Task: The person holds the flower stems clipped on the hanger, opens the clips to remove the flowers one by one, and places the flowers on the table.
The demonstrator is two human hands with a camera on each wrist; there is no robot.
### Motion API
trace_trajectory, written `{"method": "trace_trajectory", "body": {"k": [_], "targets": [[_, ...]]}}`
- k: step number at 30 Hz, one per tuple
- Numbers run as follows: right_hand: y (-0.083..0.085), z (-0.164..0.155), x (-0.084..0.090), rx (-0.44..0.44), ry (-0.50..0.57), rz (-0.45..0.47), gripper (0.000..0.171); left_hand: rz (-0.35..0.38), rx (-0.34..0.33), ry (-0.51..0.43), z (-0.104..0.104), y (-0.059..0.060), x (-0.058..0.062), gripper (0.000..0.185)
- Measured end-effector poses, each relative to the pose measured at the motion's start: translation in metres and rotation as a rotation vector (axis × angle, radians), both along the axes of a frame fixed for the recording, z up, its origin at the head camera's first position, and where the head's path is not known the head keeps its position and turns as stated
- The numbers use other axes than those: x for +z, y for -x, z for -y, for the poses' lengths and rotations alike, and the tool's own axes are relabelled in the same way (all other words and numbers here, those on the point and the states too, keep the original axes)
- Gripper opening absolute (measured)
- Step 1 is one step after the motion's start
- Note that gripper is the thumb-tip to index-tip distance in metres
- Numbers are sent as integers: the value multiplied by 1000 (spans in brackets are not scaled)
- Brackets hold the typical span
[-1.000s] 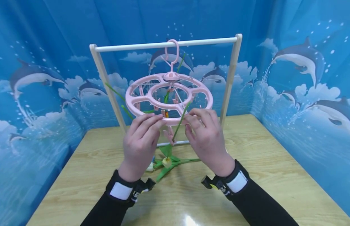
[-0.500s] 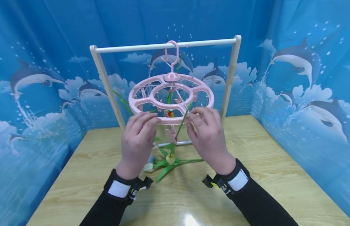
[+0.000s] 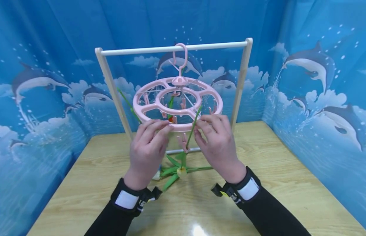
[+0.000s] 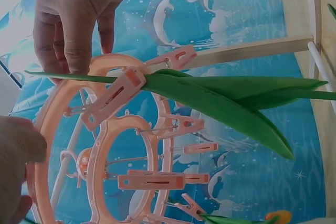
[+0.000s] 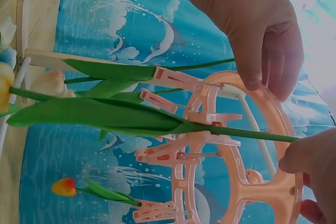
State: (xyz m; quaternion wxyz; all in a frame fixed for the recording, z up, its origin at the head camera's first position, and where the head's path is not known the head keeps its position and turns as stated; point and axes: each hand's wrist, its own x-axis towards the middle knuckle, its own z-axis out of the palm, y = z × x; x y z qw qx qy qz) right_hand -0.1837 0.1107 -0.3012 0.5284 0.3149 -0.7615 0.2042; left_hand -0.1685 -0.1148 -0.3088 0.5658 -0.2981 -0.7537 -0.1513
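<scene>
Both hands have edged closer together: left hand (image 3: 147, 147) pinches the pink clip hanger (image 3: 178, 103) rim, right hand (image 3: 219, 147) pinches the green flower stem (image 3: 192, 129) clipped just beside its fingertips.

Bare surface (image 3: 283, 183) lies open right and left of the wooden rack (image 3: 243, 82). Under the pink clip hanger (image 3: 178, 101), dangling pegs and the green stem (image 3: 192, 127) crowd the way; flowers (image 3: 177, 170) lie beneath.

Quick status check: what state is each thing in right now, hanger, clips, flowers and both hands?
Pink round hanger: hooked on the rail, gripped by both hands.
Front clip: clamped on a green stem.
Clipped flower: hanging head down.
Left hand: gripping the ring.
Right hand: gripping the ring.
</scene>
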Motion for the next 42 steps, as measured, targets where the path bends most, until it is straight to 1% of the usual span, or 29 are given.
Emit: {"method": "trace_trajectory", "body": {"k": [2, 4, 6, 7, 8, 9, 10, 12, 14, 16, 18, 21, 26, 28, 32, 34, 40, 42], "targets": [[0, 0, 0, -1, 0, -8, 19, -10, -34, 13, 0, -1, 0, 18], [1, 0, 0, -1, -2, -11, 20, 6, -106, 42, 0, -2, 0, 15], [1, 0, 0, -3, -6, -9, 21, 63, -176, 80, 0, -3, 1, 13], [2, 0, 0, -4, -9, -5, 21, 109, -200, 100, 0, -4, 2, 13], [2, -1, 0, -4, -10, 0, 21, 169, -208, 122, -1, -5, 3, 13], [2, -1, 0, -4, -10, 6, 21, 239, -199, 143, -1, -7, 3, 13], [2, -1, 0, -3, -11, 10, 21, 310, -165, 164, -2, -8, 4, 14], [2, -1, 0, 0, -9, 19, 21, 461, -73, 188, -3, -10, 5, 19], [2, -1, -1, 5, -6, 26, 22, 592, 24, 211, -6, -10, 5, 24], [2, -1, -1, 7, -4, 31, 22, 692, 76, 221, -8, -8, 3, 28], [1, -1, -2, 5, -4, 32, 22, 751, 84, 228, -11, -6, 1, 32], [2, -2, -3, 5, 2, 29, 22, 783, 51, 223, -15, -2, -6, 36], [2, -2, -3, 12, 17, 31, 22, 760, 25, 169, -22, 2, -15, 34], [2, -2, -2, 18, 21, 32, 21, 746, 12, 152, -24, 4, -17, 31], [2, -1, -1, 35, 29, 28, 21, 743, -21, 108, -25, 7, -20, 30], [2, -1, -1, 34, 29, 29, 21, 775, -48, 85, -25, 8, -22, 32], [3, -1, -2, 11, 26, 40, 21, 962, -157, 32, -27, 11, -27, 42], [3, -1, -2, 9, 26, 36, 21, 981, -179, 12, -28, 12, -28, 43]]}}
